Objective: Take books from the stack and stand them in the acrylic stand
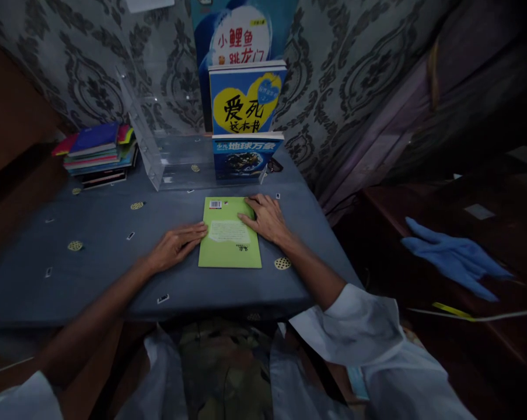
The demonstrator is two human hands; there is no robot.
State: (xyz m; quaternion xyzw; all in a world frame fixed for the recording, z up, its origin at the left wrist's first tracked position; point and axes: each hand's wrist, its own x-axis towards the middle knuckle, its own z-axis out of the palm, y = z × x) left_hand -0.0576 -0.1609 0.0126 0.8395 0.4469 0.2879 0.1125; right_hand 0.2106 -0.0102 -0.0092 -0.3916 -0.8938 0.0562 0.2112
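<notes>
A light green book (229,254) lies flat on the cloth-covered table in front of me, a barcode and a block of small upside-down print on its upward face. My left hand (178,246) touches the book's left edge, fingers stretched out and resting on the cloth. Across the upper right corner lies my right hand (267,219), its fingers spread over the cover and the right edge. Just behind the book stands a clear acrylic rack (175,179). In its right side are a blue earth book (245,163), a blue-and-yellow book (245,99) and a taller picture book (245,32).
Several stacked books (99,149) sit at the table's back left, beside the rack. Patterned grey wallpaper (346,64) covers the wall behind. To the right, a blue glove (458,254) rests on a dark red surface (394,204), near a pale cord with a yellow tag (453,311).
</notes>
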